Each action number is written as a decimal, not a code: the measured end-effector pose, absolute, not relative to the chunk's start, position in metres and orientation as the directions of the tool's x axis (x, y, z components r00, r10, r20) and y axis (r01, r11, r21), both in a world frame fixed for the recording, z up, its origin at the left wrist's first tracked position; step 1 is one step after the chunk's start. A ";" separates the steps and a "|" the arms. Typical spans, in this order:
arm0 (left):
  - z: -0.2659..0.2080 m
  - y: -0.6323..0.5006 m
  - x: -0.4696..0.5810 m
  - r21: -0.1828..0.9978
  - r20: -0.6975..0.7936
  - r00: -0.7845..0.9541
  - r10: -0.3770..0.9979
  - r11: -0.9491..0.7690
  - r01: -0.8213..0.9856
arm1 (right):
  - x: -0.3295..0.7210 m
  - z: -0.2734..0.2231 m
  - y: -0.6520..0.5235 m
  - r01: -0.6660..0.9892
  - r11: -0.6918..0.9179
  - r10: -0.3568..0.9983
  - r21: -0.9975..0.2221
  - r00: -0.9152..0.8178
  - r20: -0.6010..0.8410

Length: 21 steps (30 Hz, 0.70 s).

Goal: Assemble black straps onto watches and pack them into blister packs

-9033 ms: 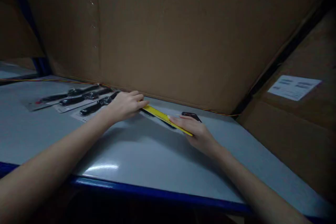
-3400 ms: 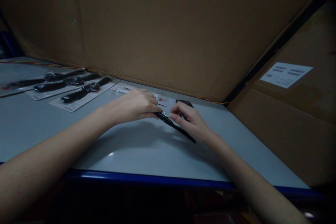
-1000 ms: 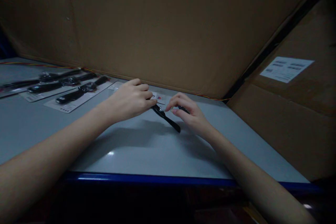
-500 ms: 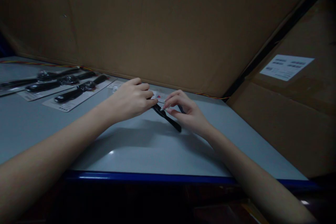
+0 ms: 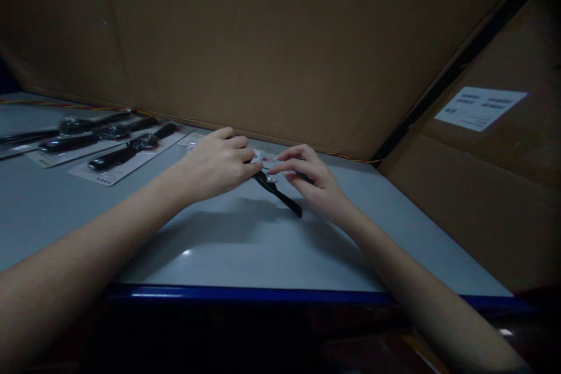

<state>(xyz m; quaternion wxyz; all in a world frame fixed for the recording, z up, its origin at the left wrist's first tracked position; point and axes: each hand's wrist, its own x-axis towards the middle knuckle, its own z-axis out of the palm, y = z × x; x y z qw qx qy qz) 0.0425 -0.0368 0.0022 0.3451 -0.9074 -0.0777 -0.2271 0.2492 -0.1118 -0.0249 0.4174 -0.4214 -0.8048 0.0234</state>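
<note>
A black two-handled tool with a bright metal middle, which looks like a spokeshave (image 5: 284, 201), slants between my hands above the table. My left hand (image 5: 221, 165) is closed round its far left end and hides that handle. My right hand (image 5: 311, 178) hovers at the metal middle, its fingers bent and apart, the fingertips close to the shiny screw part (image 5: 270, 180). A dark patch shows between these fingers; I cannot tell what it is. Behind the hands lies a pale card (image 5: 258, 156) with a red mark, partly covered.
Several similar black tools in clear packs on cards (image 5: 116, 158) lie at the left of the grey table (image 5: 245, 257). A cardboard wall (image 5: 280, 47) rises behind, a labelled carton (image 5: 482, 187) stands at right. A red-yellow cord (image 5: 74, 106) runs along the back. The front edge is blue.
The fingertips of my right hand have lifted and spread slightly off the metal part, which shows more now. My left hand keeps its grip. The view has shifted a little.
</note>
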 end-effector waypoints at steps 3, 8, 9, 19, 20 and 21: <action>0.002 -0.036 0.042 -0.593 0.461 0.887 -0.012 -0.748 0.298 | 0.249 -0.023 -0.113 0.591 0.630 0.746 -0.504 -0.282 0.603; 0.002 -0.036 0.042 -0.589 0.463 0.886 -0.016 -0.753 0.294 | 0.251 -0.022 -0.112 0.592 0.622 0.753 -0.513 -0.272 0.599; 0.002 -0.036 0.042 -0.589 0.463 0.886 -0.016 -0.752 0.295 | 0.251 -0.023 -0.112 0.615 0.622 0.744 -0.485 -0.270 0.611; 0.002 -0.036 0.042 -0.574 0.467 0.884 -0.005 -0.763 0.298 | 0.250 -0.026 -0.110 0.621 0.616 0.753 -0.485 -0.282 0.595; 0.002 -0.036 0.042 -0.576 0.467 0.884 -0.008 -0.761 0.298 | 0.250 -0.025 -0.110 0.603 0.613 0.763 -0.512 -0.282 0.582; 0.002 -0.037 0.042 -0.577 0.469 0.883 -0.010 -0.761 0.298 | 0.251 -0.025 -0.111 0.587 0.609 0.771 -0.533 -0.281 0.572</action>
